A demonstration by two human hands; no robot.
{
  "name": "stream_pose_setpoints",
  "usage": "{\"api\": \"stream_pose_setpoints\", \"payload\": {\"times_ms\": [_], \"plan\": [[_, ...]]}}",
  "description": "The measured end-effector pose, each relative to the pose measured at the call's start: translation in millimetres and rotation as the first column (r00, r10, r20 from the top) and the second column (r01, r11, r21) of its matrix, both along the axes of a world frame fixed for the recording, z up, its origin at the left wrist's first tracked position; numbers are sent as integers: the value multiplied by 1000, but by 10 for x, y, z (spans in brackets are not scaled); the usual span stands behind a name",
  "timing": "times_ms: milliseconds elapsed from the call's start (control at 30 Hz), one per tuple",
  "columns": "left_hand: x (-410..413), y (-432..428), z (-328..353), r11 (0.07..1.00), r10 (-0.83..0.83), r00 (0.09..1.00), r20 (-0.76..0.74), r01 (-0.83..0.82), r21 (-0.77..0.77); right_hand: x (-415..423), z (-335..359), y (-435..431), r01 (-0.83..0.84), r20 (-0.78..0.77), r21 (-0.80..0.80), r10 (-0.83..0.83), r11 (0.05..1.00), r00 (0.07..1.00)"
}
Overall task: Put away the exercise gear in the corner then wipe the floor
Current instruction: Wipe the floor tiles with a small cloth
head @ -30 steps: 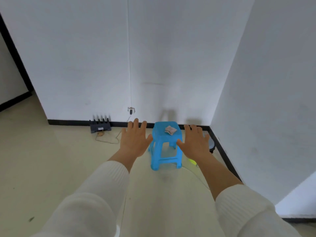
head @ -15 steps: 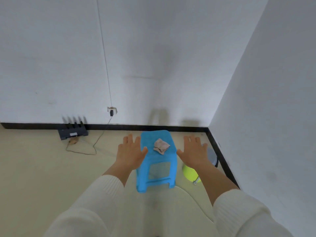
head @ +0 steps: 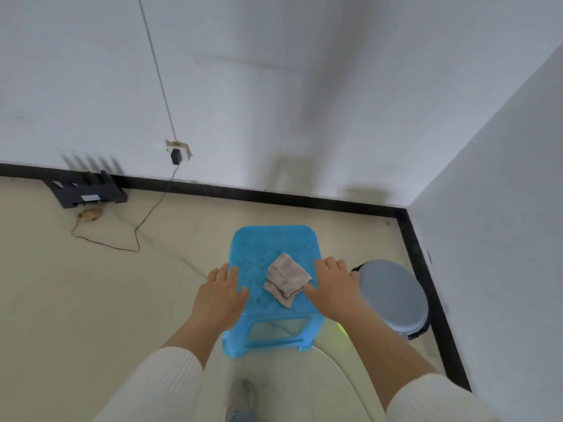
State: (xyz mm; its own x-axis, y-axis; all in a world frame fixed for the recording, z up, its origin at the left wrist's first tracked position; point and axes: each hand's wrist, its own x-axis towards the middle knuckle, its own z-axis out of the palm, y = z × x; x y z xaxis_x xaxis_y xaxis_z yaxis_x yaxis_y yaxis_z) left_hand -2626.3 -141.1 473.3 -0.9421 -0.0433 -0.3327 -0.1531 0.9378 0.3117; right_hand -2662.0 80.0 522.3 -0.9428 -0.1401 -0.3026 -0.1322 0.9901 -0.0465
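Beige floor (head: 91,284) in a white-walled corner. Both hands are empty, fingers straight and spread: left hand (head: 219,295) at the blue stool's (head: 268,242) left edge, right hand (head: 333,287) at its right edge; contact unclear. Folded cloth (head: 286,278) lies on the seat between the hands, just left of the right thumb. It looks soft, limp and light; pinch the bunched middle. Grey round disc (head: 393,293) sits just right of the right hand, possibly the gear; looks stiff, take it by the rim. Yellow-green thing (head: 341,330) under the right wrist, mostly hidden. Stool blocks wiping. Router (head: 86,193) and loose cable (head: 146,214) well left of the left hand.
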Motion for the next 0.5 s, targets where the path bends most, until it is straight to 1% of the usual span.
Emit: {"api": "stream_pose_setpoints", "payload": {"times_ms": [100,200,267,367,467,500], "plan": [[-279,122,-643,998,-58,997,45,59,-25,-336,-634,-7,21,70,-9,-20,1000,997],[-434,236,-1101,993,-111,988,105,115,-39,-592,-1144,-32,49,145,-24,-46,998,988],[-489,257,-1296,982,-167,982,91,174,-78,-722,-1385,-77,88,183,-56,-76,995,980],[-532,193,-1576,972,-187,973,135,203,-117,-826,-1636,-158,175,187,-116,-151,978,971],[-521,192,-1655,967,-212,968,135,227,-112,-862,-1783,-199,258,169,-132,-234,957,957],[-516,188,-1687,971,-206,967,153,221,-88,-875,-1796,-212,289,177,-143,-263,947,949]]}}
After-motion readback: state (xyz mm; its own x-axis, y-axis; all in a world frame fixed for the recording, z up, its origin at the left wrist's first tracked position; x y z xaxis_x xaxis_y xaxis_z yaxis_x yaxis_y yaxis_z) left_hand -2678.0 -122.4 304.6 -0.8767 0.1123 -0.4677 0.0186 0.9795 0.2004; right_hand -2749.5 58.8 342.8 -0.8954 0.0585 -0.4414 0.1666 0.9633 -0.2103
